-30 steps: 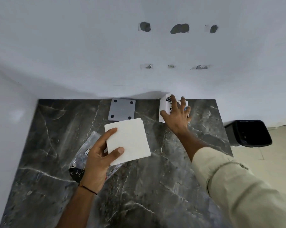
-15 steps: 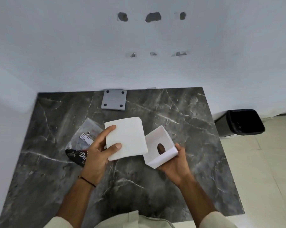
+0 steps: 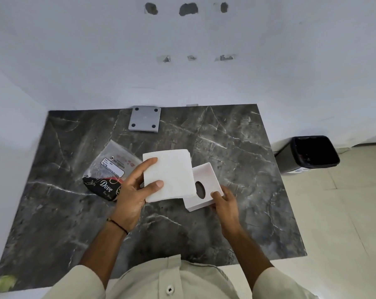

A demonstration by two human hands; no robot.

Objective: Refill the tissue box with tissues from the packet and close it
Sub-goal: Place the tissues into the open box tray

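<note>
The left hand (image 3: 132, 197) pinched the square stack of white paper tissues (image 3: 172, 175), thumb on top, above the dark marbled bench (image 3: 236, 147). The right hand (image 3: 226, 203) gripped the white square tissue box (image 3: 208, 175), open side up, seemingly empty, its oval slot (image 3: 200, 190) showing. Squaring the stack to the opening before lowering should spare the corners. The clear plastic packet (image 3: 109, 169) lay flat, apparently emptied.

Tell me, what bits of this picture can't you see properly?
Head view:
- Tissue box: its left part is hidden behind the stack of tissues that the left hand holds.
- Right hand: the fingers under the box are hidden by it.
- Packet: one corner is behind the left hand; the label's small print is too small to read.
- Bin: its inside is too dark to see.
</note>
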